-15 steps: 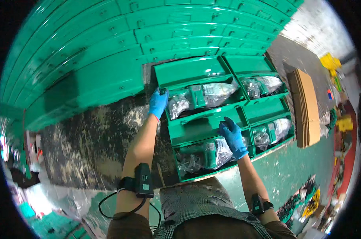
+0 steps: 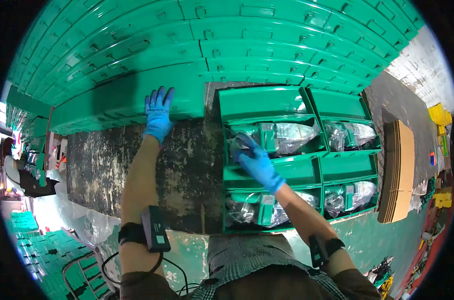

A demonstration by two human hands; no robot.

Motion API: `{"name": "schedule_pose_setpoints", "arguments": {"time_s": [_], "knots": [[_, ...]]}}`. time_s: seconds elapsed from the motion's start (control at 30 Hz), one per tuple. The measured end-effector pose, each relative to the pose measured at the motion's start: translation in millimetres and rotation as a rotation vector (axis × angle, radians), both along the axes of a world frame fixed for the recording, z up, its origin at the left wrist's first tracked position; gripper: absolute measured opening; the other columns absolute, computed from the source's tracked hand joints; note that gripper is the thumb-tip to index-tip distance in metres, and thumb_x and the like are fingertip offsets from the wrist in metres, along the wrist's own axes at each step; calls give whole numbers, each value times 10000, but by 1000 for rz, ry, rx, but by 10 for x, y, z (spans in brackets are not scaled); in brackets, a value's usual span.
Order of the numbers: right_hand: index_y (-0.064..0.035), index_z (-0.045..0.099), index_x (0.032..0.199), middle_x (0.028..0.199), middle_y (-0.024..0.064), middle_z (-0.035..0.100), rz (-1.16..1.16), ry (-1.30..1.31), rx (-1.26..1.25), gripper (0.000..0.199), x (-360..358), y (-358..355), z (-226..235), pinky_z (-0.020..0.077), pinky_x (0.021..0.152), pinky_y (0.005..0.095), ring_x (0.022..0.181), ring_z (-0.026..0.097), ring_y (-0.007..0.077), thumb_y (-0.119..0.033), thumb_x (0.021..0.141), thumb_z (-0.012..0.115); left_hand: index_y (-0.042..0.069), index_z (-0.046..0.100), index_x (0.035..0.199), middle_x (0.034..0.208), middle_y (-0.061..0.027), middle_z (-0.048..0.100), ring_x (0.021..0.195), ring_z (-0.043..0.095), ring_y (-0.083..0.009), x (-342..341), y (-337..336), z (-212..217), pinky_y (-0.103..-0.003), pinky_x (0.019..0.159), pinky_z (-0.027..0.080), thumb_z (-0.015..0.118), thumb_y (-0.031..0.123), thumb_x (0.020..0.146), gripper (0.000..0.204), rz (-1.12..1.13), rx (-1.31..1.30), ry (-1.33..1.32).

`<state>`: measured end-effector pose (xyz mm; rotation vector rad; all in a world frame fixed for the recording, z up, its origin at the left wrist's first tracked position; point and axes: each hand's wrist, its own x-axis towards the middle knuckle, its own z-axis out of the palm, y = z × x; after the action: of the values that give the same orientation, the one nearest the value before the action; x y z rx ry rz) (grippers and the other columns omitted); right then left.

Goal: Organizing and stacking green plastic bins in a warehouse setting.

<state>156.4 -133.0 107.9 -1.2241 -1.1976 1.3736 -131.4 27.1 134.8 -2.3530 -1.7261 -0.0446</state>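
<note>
My left hand (image 2: 159,116), in a blue glove with fingers spread, lies against the long green metal box (image 2: 129,97) at the left of the stack. Nothing is held in it. My right hand (image 2: 259,164), gloved the same, reaches over the open green metal boxes (image 2: 297,167), its fingers apart at the left end of the far left box. Beside the fingertips lies a clear plastic bag (image 2: 293,135) with a green packet. Similar bags sit in the far right box (image 2: 354,134), the near right box (image 2: 351,196) and the near left box (image 2: 264,210), partly under my forearm.
Stacked green metal boxes (image 2: 257,40) with latches form a wall at the back. Flattened cardboard (image 2: 398,172) stands to the right of the open boxes. The worn dark tabletop (image 2: 112,165) extends to the left. A metal-framed cart (image 2: 89,275) is at the lower left.
My left hand has left the corner of the open boxes and moved left to the long green box. My right hand has moved from the near boxes to the far left one. The view has shifted.
</note>
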Motion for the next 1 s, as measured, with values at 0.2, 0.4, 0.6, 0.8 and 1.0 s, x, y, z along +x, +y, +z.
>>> {"name": "schedule_pose_setpoints", "arguments": {"time_s": [0.2,0.4,0.6,0.8,1.0], "knots": [[-75,414,1285,1064,47,567,16,664,-357,454,-1410,905,-146,490,737,271,902,560,116,-65,851,547,258,335,1344,1302,-106,314,1167,334,-354,-328,141,-140,-529,1037,208,728,345,643,809,-198,188,-157],[-84,525,1051,1039,53,580,-207,853,-309,187,-2031,1275,-395,492,780,291,901,573,145,-105,868,555,320,409,1304,1241,-67,393,1117,369,-324,-313,279,-244,-460,923,354,665,172,640,727,-282,259,-198],[-69,530,1023,981,67,595,-375,551,-332,186,-2133,1359,-103,512,759,343,872,588,185,-109,852,591,354,486,1251,1164,-9,474,1006,449,-253,-641,515,88,-400,824,399,648,140,635,672,-372,-54,-218],[-110,525,1032,922,48,580,-510,709,-262,193,-2226,1295,-134,521,760,388,777,590,188,-22,860,529,364,499,1215,1134,1,477,1005,446,-236,-603,541,127,-422,796,396,706,452,654,604,-388,-19,-245],[-100,582,996,908,14,600,-438,575,-367,164,-2133,1324,74,485,561,261,680,563,126,-48,840,588,337,502,1217,1144,-5,477,1000,448,-244,-672,523,76,-410,796,403,702,445,658,603,-400,5,-263]]}}
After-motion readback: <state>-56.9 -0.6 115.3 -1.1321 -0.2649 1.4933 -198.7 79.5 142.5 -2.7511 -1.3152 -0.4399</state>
